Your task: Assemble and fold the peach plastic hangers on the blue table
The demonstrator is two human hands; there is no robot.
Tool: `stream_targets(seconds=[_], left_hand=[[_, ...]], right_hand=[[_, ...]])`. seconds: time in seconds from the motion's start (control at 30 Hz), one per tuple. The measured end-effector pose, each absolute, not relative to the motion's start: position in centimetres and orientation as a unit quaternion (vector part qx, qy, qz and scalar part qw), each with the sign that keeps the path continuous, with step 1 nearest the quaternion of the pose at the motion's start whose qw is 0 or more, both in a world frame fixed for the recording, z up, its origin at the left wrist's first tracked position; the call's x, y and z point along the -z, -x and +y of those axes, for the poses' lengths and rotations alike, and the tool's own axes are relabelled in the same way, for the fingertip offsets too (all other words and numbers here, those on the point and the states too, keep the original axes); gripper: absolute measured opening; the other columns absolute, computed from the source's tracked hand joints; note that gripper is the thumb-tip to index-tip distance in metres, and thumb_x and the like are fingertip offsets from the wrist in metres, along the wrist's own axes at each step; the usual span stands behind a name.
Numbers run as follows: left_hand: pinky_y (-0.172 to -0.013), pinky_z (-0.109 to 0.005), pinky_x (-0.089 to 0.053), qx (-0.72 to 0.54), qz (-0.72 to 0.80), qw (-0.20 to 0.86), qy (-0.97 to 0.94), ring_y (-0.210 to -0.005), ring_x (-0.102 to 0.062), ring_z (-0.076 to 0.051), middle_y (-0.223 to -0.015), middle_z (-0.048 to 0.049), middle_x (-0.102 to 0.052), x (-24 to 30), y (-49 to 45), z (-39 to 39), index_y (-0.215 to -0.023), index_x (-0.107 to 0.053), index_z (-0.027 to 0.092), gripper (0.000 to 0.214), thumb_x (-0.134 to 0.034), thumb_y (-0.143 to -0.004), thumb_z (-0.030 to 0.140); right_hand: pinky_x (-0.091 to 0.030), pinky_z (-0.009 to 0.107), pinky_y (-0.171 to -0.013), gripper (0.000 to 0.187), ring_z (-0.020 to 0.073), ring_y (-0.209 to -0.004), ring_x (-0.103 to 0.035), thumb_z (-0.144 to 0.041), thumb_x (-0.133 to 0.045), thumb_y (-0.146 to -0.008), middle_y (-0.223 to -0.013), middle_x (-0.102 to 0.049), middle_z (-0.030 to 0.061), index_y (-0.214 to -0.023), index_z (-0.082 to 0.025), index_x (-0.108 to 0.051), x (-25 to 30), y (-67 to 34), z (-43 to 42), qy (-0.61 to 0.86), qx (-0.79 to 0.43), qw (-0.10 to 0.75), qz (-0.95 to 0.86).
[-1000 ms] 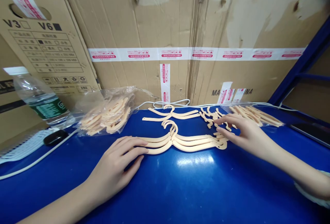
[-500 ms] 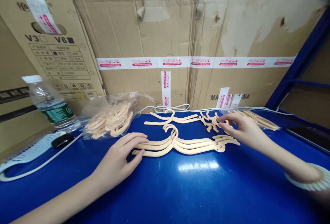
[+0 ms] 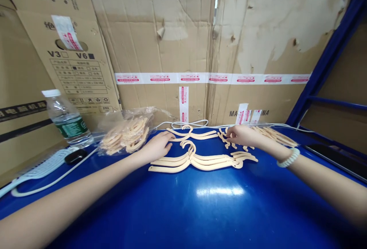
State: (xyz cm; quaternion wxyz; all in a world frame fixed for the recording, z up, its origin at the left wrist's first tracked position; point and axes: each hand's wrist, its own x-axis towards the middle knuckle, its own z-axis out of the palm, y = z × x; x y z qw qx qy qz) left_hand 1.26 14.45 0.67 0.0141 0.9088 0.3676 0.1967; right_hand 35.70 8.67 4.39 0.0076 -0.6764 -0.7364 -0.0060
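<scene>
One bottle [image 3: 71, 126] stands beside a clear bag [image 3: 109, 121] of beige pieces. The left hand [image 3: 156, 147], fingers bent, is at the left end of the rear hanger [image 3: 198, 137]; I cannot tell whether it grips. Front hangers [image 3: 177, 169] lie nested, nearer. Among small pieces [image 3: 227, 146] is the right hand [image 3: 243, 136], fingers curled, its grip unclear. Sticks [image 3: 276, 137] lie beyond.

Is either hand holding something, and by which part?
It cannot be told: the left hand is at the left side of the rear hanger pieces, the right hand over small curved pieces.
</scene>
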Motion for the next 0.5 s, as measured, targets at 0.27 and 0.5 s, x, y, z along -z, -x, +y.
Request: stream_targets(seconds=[0.27, 0.5], left_hand=[[-0.091, -0.046, -0.053, -0.157, 0.374, -0.003, -0.914, -0.103, -0.064, -0.023, -0.113, -0.0080, -0.066, 0.0, -3.1, 16.9, -0.107, -0.065, 0.014, 0.018, -0.062, -0.095, 0.027], [-0.086, -0.043, -0.055, -0.170, 0.377, 0.006, -0.911, -0.097, -0.065, -0.022, -0.109, -0.0074, -0.066, -0.4, -3.4, 17.3, -0.107, -0.064, 0.014, 0.020, -0.061, -0.095, 0.029]], right_hand=[[-0.056, 0.038, -0.080, 0.022, 0.0204, -0.093, -0.065, -0.033, -0.062, -0.096, -0.110, -0.066, 0.0056, -0.109, -0.016, -0.065, -4.4, -35.7, 10.7, 0.693, -0.053, -0.078, -0.715], [-0.056, 0.036, -0.078, 0.020, 0.0196, -0.089, -0.066, -0.033, -0.063, -0.095, -0.103, -0.067, 0.0040, -0.101, -0.014, -0.066, -4.5, -36.9, 11.2, 0.689, -0.120, -0.029, -0.714]])
